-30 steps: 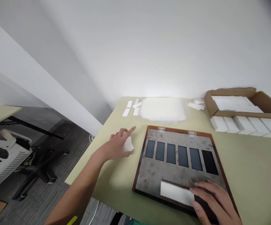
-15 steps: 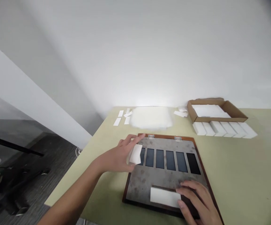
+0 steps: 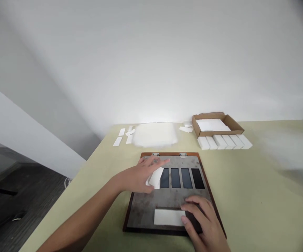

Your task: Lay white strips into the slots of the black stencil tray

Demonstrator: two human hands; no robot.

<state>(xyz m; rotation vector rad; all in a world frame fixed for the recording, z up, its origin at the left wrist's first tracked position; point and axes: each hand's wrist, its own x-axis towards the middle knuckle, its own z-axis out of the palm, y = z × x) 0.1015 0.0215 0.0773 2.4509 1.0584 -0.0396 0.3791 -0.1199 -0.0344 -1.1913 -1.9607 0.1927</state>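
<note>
Tabletop, cardboard tray, white slabs inside

I'm seeing open room on the pale green tabletop right of the rust-stained metal board in its brown wooden frame, while white rectangular blocks and a brown cardboard tray are standing in the way toward the far edge.

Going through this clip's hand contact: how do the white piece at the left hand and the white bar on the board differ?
The white piece is held in the left hand over the metal board, while the white bar lies flat on the board's near part, beside the right hand. The piece sits tilted and looks bent; the bar looks straight-edged. The piece also looks smaller than the bar. Both are plain white.
</note>
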